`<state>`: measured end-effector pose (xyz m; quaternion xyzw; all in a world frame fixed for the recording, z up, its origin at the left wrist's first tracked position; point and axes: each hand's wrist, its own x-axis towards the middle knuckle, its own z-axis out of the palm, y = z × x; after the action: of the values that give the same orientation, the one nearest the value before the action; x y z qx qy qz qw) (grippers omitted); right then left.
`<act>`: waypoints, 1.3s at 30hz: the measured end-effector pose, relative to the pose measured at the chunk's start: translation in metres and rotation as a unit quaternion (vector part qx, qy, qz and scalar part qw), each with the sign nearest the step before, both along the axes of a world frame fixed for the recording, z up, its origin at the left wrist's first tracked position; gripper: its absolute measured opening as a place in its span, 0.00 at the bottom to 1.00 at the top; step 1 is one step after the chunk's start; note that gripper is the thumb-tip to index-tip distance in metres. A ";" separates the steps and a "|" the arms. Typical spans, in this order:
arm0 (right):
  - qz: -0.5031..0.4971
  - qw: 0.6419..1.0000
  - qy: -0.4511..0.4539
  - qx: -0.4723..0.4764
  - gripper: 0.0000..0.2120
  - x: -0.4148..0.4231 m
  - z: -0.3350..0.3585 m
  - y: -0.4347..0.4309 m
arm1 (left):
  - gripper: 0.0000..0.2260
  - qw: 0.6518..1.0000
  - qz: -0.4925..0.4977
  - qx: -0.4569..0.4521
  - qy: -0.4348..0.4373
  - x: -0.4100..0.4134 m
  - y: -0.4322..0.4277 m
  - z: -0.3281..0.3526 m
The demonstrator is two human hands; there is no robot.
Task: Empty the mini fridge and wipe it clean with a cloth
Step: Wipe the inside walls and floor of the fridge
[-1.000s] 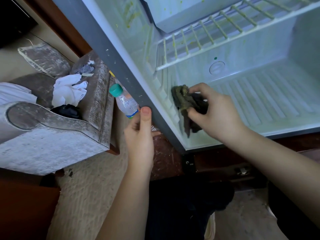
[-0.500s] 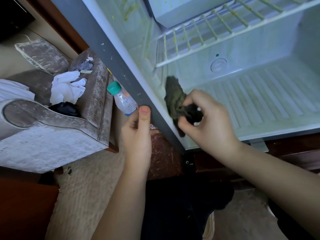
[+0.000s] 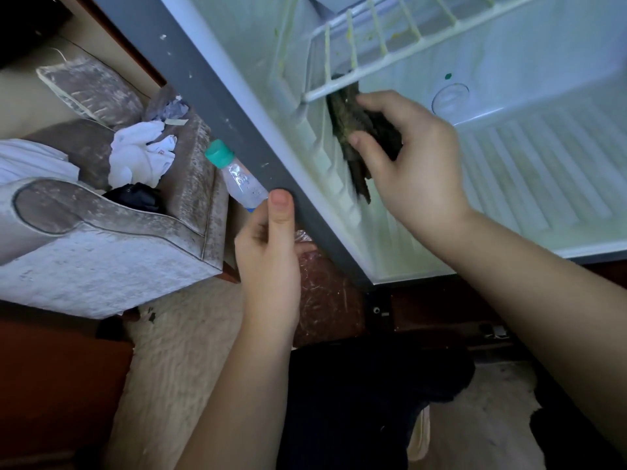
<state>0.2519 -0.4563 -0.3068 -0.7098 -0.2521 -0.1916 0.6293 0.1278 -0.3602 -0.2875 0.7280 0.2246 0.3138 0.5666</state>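
Note:
The mini fridge (image 3: 529, 171) stands open, its white inside streaked with greenish stains and holding no items. A white wire shelf (image 3: 400, 39) spans the top. My right hand (image 3: 410, 164) grips a dark, dirty green cloth (image 3: 353, 130) and presses it against the ribbed left inner wall, just under the shelf's front rail. My left hand (image 3: 271, 245) holds the grey left edge of the fridge frame (image 3: 217, 93), thumb up on its front face, fingers curled behind it.
A small water bottle with a teal cap (image 3: 237, 178) sits behind the fridge's left edge. A grey armchair (image 3: 112, 239) with white cloths (image 3: 139, 154) and a cushion stands at the left. Beige carpet (image 3: 176, 361) lies below, and dark clothing at my knees.
My right hand has carried the cloth up the left inner wall, from near the fridge floor to just under the wire shelf. My left hand has stayed on the frame edge.

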 end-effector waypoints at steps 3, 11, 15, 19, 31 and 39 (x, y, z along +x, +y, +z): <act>-0.029 0.997 0.039 -0.059 0.15 0.031 0.002 0.016 | 0.26 1.000 0.001 0.012 -0.005 0.001 0.003 -0.003; 0.042 0.970 0.198 -0.133 0.08 0.029 -0.044 0.004 | 0.23 1.000 -0.004 0.025 -0.009 0.001 0.002 -0.001; 0.126 0.946 0.277 -0.109 0.09 0.007 -0.050 -0.017 | 0.18 1.000 -0.011 0.029 0.003 -0.001 0.001 0.001; 0.127 0.949 0.281 -0.064 0.09 -0.011 -0.040 -0.022 | 0.23 0.999 -0.002 0.040 0.015 -0.003 0.001 0.002; 0.044 0.962 0.271 -0.003 0.09 0.032 -0.048 0.019 | 0.27 1.000 -0.001 0.018 0.020 -0.001 0.005 -0.003; 0.002 0.959 0.202 -0.197 0.12 0.049 -0.059 0.021 | 0.28 1.000 -0.008 0.025 0.004 0.000 0.009 -0.005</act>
<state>0.3007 -0.4355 -0.3658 -0.8433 -0.1538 0.0110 0.5149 0.1280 -0.3508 -0.2929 0.7445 0.2134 0.3123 0.5501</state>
